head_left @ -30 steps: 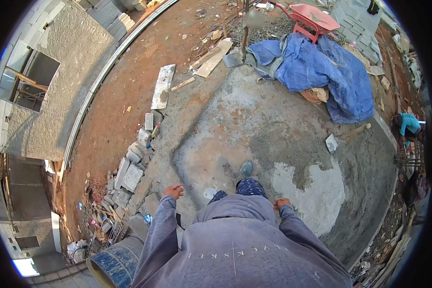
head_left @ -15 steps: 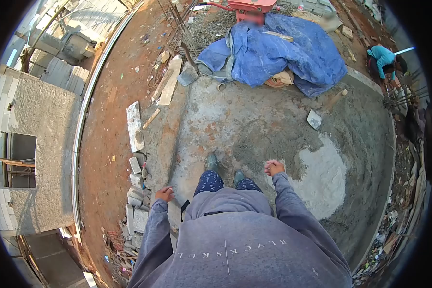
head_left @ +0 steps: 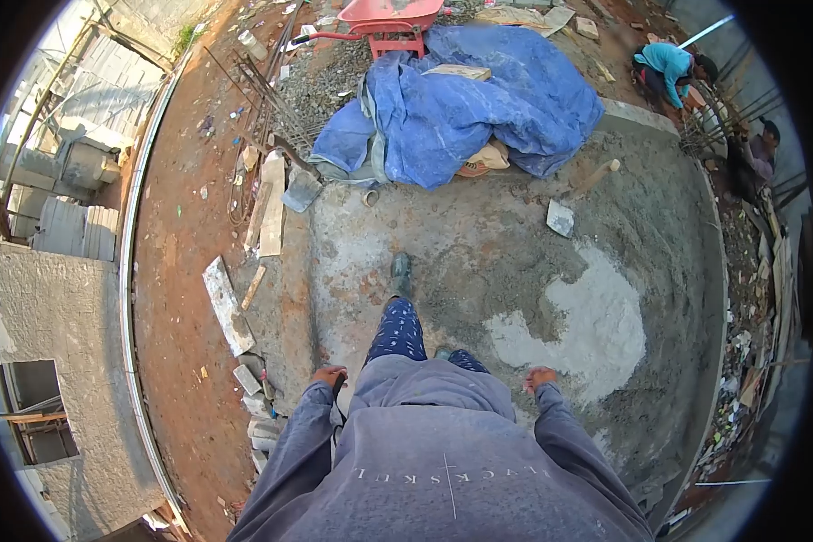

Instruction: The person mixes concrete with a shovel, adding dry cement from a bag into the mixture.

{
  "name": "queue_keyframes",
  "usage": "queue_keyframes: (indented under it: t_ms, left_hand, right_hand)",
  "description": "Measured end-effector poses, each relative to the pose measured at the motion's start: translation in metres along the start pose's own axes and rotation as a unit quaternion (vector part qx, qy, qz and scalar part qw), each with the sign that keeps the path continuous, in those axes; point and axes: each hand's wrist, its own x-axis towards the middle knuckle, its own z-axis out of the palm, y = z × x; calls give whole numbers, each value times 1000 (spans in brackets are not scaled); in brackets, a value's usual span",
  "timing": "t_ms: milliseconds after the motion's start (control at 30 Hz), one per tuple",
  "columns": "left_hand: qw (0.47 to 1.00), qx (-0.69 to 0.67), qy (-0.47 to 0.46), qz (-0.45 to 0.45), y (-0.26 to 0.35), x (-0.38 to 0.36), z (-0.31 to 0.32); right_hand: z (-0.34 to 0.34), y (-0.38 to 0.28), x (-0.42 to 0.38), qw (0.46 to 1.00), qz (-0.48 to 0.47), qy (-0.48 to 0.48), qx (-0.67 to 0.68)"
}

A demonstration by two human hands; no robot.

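Observation:
My left hand (head_left: 331, 376) hangs beside my left hip, fingers loosely bent, with no object visible in it. My right hand (head_left: 540, 378) hangs out from my right side, its fingers slightly curled and apart, also with nothing visible in them. It is nearest to a pale grey dry patch of powder or mix (head_left: 596, 330) spread over the wet-looking concrete floor (head_left: 479, 239). One boot (head_left: 401, 271) is planted well ahead of the other boot (head_left: 443, 353). Ahead to the right lies a tool with a pale flat blade (head_left: 560, 218) and a wooden handle (head_left: 599, 177).
A crumpled blue tarp (head_left: 479, 104) lies ahead, with a red wheelbarrow (head_left: 393, 18) behind it. A shovel (head_left: 301, 188) and planks (head_left: 270, 208) lie left of it. Broken blocks (head_left: 247, 379) line the left edge. Two people (head_left: 667, 68) crouch at far right near rods.
My left leg has stepped forward and the view has advanced towards the tarp. My right hand has swung back nearer my body. A second person at the right shows more clearly.

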Motion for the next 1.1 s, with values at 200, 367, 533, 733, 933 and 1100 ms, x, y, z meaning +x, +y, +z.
queue_keyframes:
  t_ms: [200, 367, 533, 733, 933, 1100]
  left_hand:
    - [996, 66, -56, 6, 132, 113, -30]
    - [992, 28, -66, 105, 279, 175, -68]
    - [986, 48, -80, 139, 381, 215, -101]
    - [989, 56, -66, 122, 414, 247, -89]
    - [974, 192, -120, 15, 413, 240, -32]
    - [942, 281, -135, 122, 431, 262, -8]
  right_hand:
    - [67, -61, -2, 992, -36, 38, 110]
    - [138, -191, -74, 996, -71, 39, -50]
    - [183, -284, -80, 970, -234, 39, 45]
    - [164, -349, -84, 966, -218, 78, 114]
    - [74, -408, -30, 928, -290, 217, 83]
    - [-44, -544, 47, 877, -332, 346, 11]
